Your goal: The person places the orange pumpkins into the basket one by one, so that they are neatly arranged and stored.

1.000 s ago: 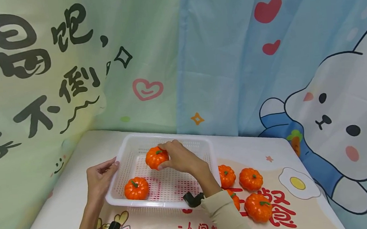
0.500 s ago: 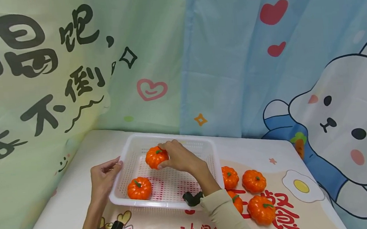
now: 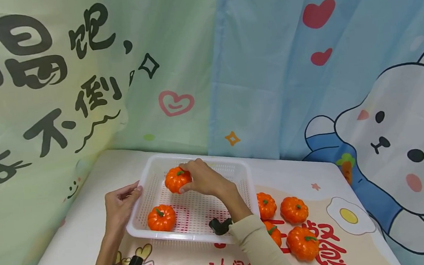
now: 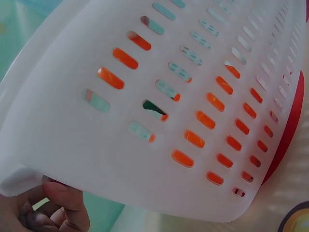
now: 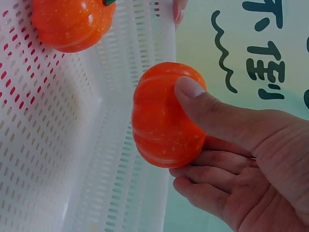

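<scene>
A white perforated plastic basket (image 3: 179, 235) sits on the table, its left rim pinched by my left hand (image 3: 121, 208). In the left wrist view, the thumb and curled fingers of that hand (image 4: 53, 208) are at the rim. My right hand (image 3: 208, 179) grips an orange toy pumpkin (image 3: 174, 181) over the basket's back left part. The right wrist view shows the thumb on the held pumpkin's (image 5: 161, 121) near side, the other fingers behind it. A second pumpkin (image 3: 161, 219) rests in the basket's front left corner, its colour showing through the slots in the left wrist view.
Several more pumpkins (image 3: 294, 209) lie on the table right of the basket, one partly hidden by the right sleeve (image 3: 255, 242). A printed mat (image 3: 193, 264) lies under the basket. A printed curtain (image 3: 245, 83) hangs behind the table.
The head view has shifted slightly, moving the scene a little rightward. My right hand has carried its pumpkin slightly left over the basket. My left hand keeps its hold on the rim.
</scene>
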A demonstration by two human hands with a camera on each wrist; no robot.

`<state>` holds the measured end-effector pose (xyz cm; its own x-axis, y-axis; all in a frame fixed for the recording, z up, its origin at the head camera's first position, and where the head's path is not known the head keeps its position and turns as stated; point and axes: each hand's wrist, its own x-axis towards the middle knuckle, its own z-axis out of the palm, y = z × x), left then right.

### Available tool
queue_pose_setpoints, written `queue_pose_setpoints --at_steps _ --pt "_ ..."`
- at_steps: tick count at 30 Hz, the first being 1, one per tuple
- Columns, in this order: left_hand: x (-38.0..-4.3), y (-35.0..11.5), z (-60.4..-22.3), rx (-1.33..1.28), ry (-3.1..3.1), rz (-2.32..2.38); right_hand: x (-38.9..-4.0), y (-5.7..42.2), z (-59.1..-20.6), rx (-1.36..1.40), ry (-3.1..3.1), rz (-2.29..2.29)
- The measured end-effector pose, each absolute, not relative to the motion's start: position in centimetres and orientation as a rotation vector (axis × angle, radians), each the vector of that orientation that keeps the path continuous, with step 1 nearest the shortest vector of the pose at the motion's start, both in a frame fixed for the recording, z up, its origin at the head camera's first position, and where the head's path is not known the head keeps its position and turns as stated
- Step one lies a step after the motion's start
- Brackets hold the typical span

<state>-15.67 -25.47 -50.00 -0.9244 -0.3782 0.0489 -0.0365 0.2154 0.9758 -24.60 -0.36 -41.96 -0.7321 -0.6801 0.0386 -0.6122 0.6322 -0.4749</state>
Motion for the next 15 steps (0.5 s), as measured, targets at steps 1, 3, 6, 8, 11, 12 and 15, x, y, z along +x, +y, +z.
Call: queue_pose_setpoints --at_steps 1,3,6,8,11,12,15 --pt "-15.7 -25.4 -50.0 0.389 -2.213 -1.770 -24.7 -0.4 -42.0 -1.079 2.700 -0.707" --pt "-15.8 -25.4 -50.1 0.386 -2.203 -1.777 -24.9 -0.5 -42.0 -1.095 2.680 -0.718" --pt "-15.9 -25.5 -50.1 0.383 -2.201 -1.785 -25.2 -0.8 -42.1 -1.125 2.661 -0.730" --pt "-16.0 -25.6 -50.1 0.386 -2.203 -1.786 -25.4 -1.0 -42.1 -1.135 2.651 -0.739" --pt "-16.0 -25.7 -50.2 0.389 -2.205 -1.789 -25.7 -1.4 -42.3 -1.128 2.628 -0.763" --pt "-16.0 -25.8 -50.2 0.391 -2.203 -1.793 -25.8 -1.5 -42.4 -1.128 2.624 -0.760" --pt "-15.9 -25.9 -50.3 0.395 -2.204 -1.798 -26.0 -1.8 -42.8 -1.143 2.616 -0.738"
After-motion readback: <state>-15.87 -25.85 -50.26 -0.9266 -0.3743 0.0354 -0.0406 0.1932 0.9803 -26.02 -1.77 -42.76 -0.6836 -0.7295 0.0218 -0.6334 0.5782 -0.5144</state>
